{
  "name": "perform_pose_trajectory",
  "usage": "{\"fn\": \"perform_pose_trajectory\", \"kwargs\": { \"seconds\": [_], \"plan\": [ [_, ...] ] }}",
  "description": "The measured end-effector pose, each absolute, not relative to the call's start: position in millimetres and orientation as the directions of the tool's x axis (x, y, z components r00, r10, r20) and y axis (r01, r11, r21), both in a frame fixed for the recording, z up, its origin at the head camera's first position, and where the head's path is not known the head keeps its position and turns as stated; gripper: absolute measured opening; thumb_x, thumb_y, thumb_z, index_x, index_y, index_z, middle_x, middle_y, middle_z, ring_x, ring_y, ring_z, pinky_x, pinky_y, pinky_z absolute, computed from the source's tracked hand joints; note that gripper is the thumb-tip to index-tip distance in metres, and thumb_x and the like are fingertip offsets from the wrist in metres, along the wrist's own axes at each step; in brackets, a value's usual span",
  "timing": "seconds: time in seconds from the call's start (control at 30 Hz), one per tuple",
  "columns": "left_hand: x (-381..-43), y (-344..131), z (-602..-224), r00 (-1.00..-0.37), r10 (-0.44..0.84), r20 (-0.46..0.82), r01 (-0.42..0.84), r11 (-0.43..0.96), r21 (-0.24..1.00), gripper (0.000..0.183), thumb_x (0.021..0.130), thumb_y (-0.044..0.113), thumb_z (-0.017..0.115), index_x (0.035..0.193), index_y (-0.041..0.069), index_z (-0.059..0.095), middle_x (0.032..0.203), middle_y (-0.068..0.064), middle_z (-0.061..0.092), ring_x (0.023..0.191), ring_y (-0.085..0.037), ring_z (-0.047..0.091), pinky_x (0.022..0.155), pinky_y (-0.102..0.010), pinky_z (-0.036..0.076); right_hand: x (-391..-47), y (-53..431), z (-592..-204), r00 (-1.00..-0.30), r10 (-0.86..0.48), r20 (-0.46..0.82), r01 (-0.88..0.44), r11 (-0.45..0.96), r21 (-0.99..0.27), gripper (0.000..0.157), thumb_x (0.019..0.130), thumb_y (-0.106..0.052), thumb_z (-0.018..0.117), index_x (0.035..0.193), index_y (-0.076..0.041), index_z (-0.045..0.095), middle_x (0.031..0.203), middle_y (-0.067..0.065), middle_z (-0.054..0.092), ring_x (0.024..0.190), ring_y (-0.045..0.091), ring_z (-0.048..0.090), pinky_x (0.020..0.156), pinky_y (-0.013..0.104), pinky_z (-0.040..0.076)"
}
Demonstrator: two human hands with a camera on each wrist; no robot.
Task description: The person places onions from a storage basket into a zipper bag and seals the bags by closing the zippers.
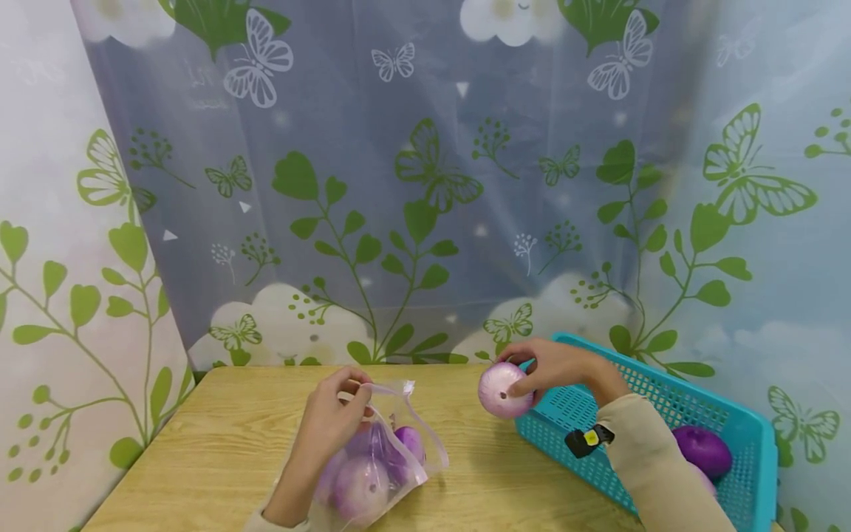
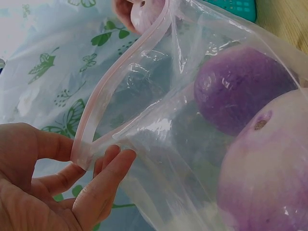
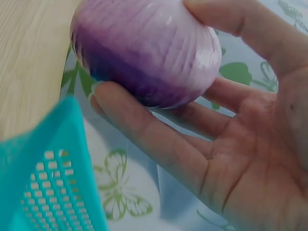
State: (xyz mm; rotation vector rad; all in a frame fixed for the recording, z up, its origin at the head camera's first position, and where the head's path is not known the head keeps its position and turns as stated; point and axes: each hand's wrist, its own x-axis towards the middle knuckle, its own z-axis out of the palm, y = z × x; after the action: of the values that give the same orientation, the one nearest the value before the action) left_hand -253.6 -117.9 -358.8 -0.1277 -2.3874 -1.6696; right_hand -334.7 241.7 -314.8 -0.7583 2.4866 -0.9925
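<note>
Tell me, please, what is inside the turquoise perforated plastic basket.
A round, dark purple object sits in the basket, with a sliver of a paler purple one beside it. The beige right sleeve covers part of the interior, so anything behind it is hidden.

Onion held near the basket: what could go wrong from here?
The smooth, round onion might slip from the right-hand grip, which leaves much of it uncovered. The thin bag could sag closed, since the left-hand grip holds it only by the edge. If dropped in, the onion might knock the other onions already inside.
</note>
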Motion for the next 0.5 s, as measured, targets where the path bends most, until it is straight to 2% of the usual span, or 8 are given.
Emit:
{"fn": "perform_pose_trajectory", "kwargs": {
  "seconds": [0.33,0.5],
  "plan": [
    [-252.6,-117.2,-357.9,-0.971,-0.056,0.234,0.201,0.349,0.915,0.011,0.098,0.009,0.06,0.105,0.005,0.067,0.1,-0.017,0.069,0.069,-0.017,0.069,0.06,-0.031,0.066,-331.4,213.7,-319.2,-0.756,-0.649,-0.085,-0.418,0.578,-0.701,0.056,0.088,-0.022,0.076,0.137,-0.002,0.058,0.129,0.02,0.066,0.098,0.023,0.072,0.068,0.037,0.068],
    [-252.9,-117.1,-357.5,-0.97,-0.057,0.237,0.203,0.35,0.915,0.011,0.098,0.009,0.06,0.105,0.005,0.067,0.099,-0.016,0.069,0.069,-0.017,0.07,0.06,-0.031,0.066,-326.5,198.4,-319.0,-0.743,-0.666,-0.062,-0.455,0.571,-0.683,0.052,0.088,-0.023,0.075,0.134,-0.005,0.06,0.125,0.017,0.067,0.095,0.021,0.071,0.068,0.034,0.067]
  ]
}}
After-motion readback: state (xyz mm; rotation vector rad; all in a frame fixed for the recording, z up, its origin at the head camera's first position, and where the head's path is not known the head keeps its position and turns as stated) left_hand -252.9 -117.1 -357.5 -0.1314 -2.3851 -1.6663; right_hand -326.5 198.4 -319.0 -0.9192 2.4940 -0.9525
